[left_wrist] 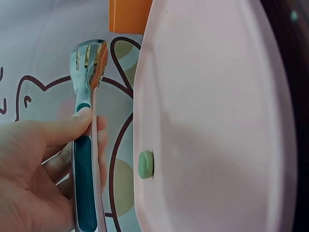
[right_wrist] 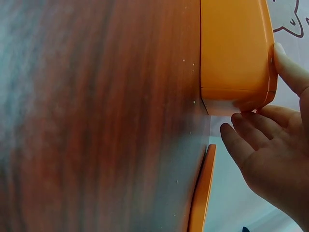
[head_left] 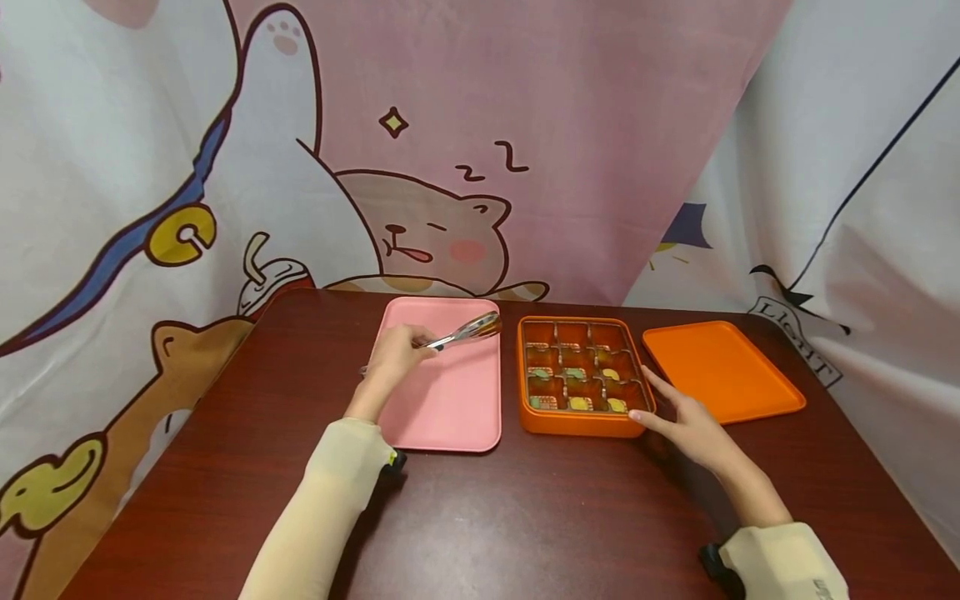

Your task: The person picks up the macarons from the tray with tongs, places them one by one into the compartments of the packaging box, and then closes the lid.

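My left hand (head_left: 397, 358) grips silver serving tongs (left_wrist: 84, 164) with dark teal handle inlays, thumb on one side and fingers round the other. The slotted heads, pressed close together, hover over the right part of a pink tray (head_left: 450, 417). On that tray lies a small green oval piece (left_wrist: 146, 164), hidden in the head view. My right hand (head_left: 693, 429) touches the right side of an orange divided box (head_left: 581, 425), thumb at its front corner and fingers fairly straight along the side. Small green and yellow pieces (head_left: 580, 403) sit in its front and middle rows of compartments.
An orange flat lid (head_left: 720, 367) lies to the right of the box, beyond my right hand. The dark reddish table (head_left: 510, 517) extends in front of the tray and box. A printed cartoon curtain (head_left: 585, 150) hangs behind and at both sides.
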`<state>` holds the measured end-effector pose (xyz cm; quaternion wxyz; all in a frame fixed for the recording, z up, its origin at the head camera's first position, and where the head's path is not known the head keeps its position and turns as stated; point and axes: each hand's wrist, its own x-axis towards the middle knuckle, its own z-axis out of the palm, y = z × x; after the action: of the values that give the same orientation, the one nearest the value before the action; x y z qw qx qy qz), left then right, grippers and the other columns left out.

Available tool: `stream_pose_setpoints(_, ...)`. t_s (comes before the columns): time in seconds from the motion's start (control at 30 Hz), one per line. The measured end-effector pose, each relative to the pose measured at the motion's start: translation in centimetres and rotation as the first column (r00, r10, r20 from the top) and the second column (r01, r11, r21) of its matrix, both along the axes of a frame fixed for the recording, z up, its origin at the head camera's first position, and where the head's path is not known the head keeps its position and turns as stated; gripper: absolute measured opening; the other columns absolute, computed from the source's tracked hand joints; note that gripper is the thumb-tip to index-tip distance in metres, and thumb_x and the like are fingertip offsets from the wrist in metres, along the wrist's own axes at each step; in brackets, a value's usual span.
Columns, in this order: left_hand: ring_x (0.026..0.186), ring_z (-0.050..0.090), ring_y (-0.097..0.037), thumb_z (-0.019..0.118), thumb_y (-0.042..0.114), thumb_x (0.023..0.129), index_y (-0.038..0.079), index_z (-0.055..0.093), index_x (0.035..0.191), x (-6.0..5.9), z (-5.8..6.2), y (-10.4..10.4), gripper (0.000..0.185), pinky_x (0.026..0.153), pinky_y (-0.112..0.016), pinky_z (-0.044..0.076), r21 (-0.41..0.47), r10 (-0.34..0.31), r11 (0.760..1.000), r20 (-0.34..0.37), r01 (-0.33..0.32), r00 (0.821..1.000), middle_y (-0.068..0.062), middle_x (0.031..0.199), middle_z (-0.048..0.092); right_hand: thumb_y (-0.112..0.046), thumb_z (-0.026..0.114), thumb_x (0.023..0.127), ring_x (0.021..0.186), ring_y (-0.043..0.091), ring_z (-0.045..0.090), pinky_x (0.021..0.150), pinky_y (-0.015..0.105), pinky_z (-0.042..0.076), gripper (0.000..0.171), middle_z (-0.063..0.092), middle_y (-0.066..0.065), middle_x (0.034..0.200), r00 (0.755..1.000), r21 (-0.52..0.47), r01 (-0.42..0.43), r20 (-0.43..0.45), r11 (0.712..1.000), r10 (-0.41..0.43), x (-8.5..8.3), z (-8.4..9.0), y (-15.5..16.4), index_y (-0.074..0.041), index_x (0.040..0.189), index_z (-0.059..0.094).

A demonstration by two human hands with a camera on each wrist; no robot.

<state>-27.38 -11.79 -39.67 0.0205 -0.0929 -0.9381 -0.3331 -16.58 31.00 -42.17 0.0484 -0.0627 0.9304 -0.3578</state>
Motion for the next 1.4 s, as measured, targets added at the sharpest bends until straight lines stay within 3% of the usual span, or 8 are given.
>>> stream_pose_setpoints(0.47, 0.094, 0.071, -0.021, 0.078, 0.018, 0.086, 0.015, 0.078, 0.107, 0.1, 0.6, 2.1, 0.021, 0.087, -0.041, 0.052, 0.018, 0.017, 1.000, -0.025, -0.017, 1.000, -0.004, 0.099, 0.078, -0.042, 0.065, 0.095, 0.140, 0.058, 0.029, 0.105, 0.074, 0.028, 0.087, 0.030, 0.036, 0.154, 1.000, 0.004, 0.002, 0.011, 1.000, -0.002, -0.1, 0.0, -0.1, -0.011, 0.160, 0.016)
stream_pose_setpoints(1.03, 0.094, 0.070, -0.020, 0.078, 0.020, 0.085, 0.017, 0.078, 0.107, 0.0, 1.2, 4.8, 0.022, 0.086, -0.041, 0.052, 0.033, -0.015, 0.999, -0.042, 0.017, 0.999, -0.002, 0.098, 0.078, -0.042, 0.065, 0.095, 0.141, 0.057, 0.030, 0.106, 0.073, 0.027, 0.087, 0.032, 0.036, 0.153, 1.000, 0.000, 0.006, 0.005, 1.000, -0.006, 0.0, -0.2, -0.1, -0.010, 0.160, 0.017)
stream_pose_setpoints(1.27, 0.094, 0.068, -0.019, 0.078, 0.027, 0.085, 0.026, 0.078, 0.106, 0.1, 1.5, 6.2, 0.020, 0.077, -0.045, 0.044, -0.009, 0.011, 1.000, -0.015, -0.011, 1.000, 0.005, 0.098, 0.078, -0.041, 0.065, 0.095, 0.141, 0.057, 0.029, 0.106, 0.074, 0.027, 0.087, 0.032, 0.036, 0.153, 1.000, -0.011, 0.002, 0.008, 1.000, -0.002, 0.1, -0.1, -0.1, -0.009, 0.160, 0.017)
stream_pose_setpoints(1.4, 0.092, 0.069, -0.019, 0.078, 0.024, 0.085, 0.022, 0.079, 0.105, -0.1, 1.5, 7.0, 0.020, 0.078, -0.041, 0.048, 0.012, -0.024, 1.000, -0.028, 0.025, 0.999, 0.002, 0.099, 0.078, -0.041, 0.065, 0.096, 0.141, 0.057, 0.029, 0.106, 0.074, 0.027, 0.086, 0.033, 0.036, 0.153, 1.000, -0.011, 0.003, 0.006, 1.000, -0.003, 0.1, 0.0, -0.2, -0.010, 0.160, 0.016)
